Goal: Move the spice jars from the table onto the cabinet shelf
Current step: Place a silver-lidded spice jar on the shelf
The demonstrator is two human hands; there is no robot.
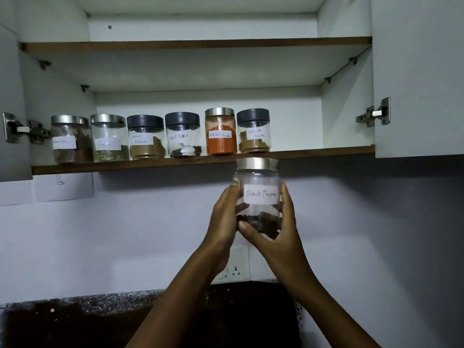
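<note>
A clear jar with a steel lid and a "Black Pepper" label (pixel 258 179) is held up just below the front edge of the lower cabinet shelf (pixel 313 151). My left hand (pixel 223 219) grips its left side and my right hand (pixel 278 237) cups its right side and bottom. Dark peppercorns lie at the jar's bottom. On the shelf stand several labelled jars in a row, from a steel-lidded jar (pixel 69 139) at the left to the coriander powder jar (pixel 253 130) at the right, directly above the held jar.
The shelf is bare to the right of the coriander jar. Both cabinet doors stand open, with hinges at the left (pixel 22 129) and right (pixel 374 114). An upper shelf (pixel 195 42) is bare. A wall socket (pixel 236 270) sits above the dark countertop (pixel 75 317).
</note>
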